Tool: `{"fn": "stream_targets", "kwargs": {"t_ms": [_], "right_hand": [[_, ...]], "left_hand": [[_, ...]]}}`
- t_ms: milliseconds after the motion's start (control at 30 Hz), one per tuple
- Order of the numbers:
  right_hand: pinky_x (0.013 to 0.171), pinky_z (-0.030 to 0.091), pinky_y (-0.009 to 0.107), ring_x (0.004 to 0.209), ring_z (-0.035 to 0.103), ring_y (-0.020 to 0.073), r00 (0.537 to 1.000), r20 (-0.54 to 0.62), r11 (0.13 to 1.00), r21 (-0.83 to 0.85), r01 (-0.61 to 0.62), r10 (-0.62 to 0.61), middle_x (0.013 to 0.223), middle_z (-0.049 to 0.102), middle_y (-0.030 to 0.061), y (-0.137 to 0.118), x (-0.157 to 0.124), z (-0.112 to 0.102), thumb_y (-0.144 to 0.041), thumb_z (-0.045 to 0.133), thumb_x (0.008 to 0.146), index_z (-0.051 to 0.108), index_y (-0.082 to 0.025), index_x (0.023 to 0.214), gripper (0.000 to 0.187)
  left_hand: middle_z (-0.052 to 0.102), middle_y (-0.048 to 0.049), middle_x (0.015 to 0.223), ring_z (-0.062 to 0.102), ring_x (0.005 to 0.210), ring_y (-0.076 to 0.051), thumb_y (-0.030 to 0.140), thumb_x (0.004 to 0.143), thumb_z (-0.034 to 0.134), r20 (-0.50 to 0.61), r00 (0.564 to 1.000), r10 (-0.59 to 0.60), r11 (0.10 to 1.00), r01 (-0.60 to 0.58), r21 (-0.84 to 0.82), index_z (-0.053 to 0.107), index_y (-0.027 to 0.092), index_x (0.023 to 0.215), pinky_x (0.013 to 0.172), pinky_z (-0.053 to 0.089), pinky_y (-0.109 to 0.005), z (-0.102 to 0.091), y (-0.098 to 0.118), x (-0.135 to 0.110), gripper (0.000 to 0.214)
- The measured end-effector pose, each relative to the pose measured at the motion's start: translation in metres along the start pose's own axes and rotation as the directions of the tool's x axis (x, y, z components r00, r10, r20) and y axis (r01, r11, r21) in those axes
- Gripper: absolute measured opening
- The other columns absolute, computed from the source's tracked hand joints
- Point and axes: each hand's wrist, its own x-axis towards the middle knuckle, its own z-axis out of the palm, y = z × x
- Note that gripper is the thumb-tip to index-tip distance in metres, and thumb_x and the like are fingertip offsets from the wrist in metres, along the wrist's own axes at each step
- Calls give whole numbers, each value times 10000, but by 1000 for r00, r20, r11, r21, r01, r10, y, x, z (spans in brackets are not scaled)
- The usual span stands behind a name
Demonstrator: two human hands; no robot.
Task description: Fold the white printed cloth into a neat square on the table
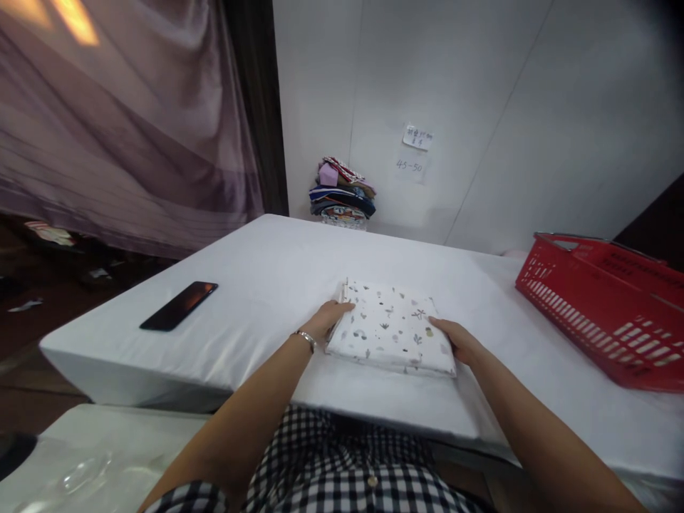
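Observation:
A folded white cloth [392, 328] with small printed plants, rainbows and birds lies flat in front of me. At its left edge my left hand [330, 317] grips it, thumb on top and the other fingers underneath or behind, mostly hidden. On the opposite edge my right hand [455, 339] holds it the same way, its thumb resting on the print. A bracelet [306, 340] circles my left wrist. Under the cloth is a table with a white cover [256, 263].
To the left lies a dark phone [179, 306]. A red plastic basket [603, 306] stands at the right. Several folded fabrics form a stack [343, 192] at the back by the wall, near paper notes [417, 137]. A purple curtain [160, 128] hangs at the left.

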Motion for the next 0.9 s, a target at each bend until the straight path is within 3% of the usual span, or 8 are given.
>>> {"fn": "stream_targets", "kwargs": {"t_ms": [167,333,533,700,800,900], "right_hand": [[739,545,357,808,666,223,988,-23,983,104,154,-152,927,694,74,7,-1,4,-263,664,710,524,-186,1028,356],[720,549,359,823,664,228,971,54,966,130,222,-231,966,687,60,12,-4,4,-217,672,688,506,-221,1067,414],[703,546,374,770,670,234,964,30,959,114,258,-263,953,692,49,3,-7,1,-182,655,668,478,-240,1147,514],[723,537,381,820,662,239,949,13,941,135,310,-314,1026,671,54,-5,-12,4,-194,651,663,427,-251,1220,604],[747,528,366,872,648,236,953,29,943,156,295,-303,1068,653,75,1,-17,9,-211,646,673,445,-226,1205,569],[693,536,332,842,652,219,976,87,977,102,188,-197,1059,653,97,12,-24,14,-247,645,692,487,-202,1155,491]], "left_hand": [[638,-125,1015,620,881,-240,347,681,624,37,999,-14,995,18,-100,513,149,986,689,520,-331,2,1,-4,381],[636,-131,982,612,889,-259,352,648,657,57,998,-2,985,12,-173,506,140,980,714,507,-358,1,-2,-3,423],[630,-113,993,608,874,-245,352,661,637,50,993,111,985,-103,-139,513,156,978,689,499,-339,3,1,-2,393],[643,-95,939,616,828,-235,345,655,636,44,978,204,973,-198,-117,533,161,972,663,498,-331,0,21,-3,381],[656,-92,916,626,799,-232,343,637,639,83,972,218,972,-209,-111,537,150,976,648,497,-327,-9,38,5,404],[671,-93,882,632,789,-247,365,598,660,157,975,159,987,-161,-6,562,144,934,624,490,-314,-24,47,25,415]]}}
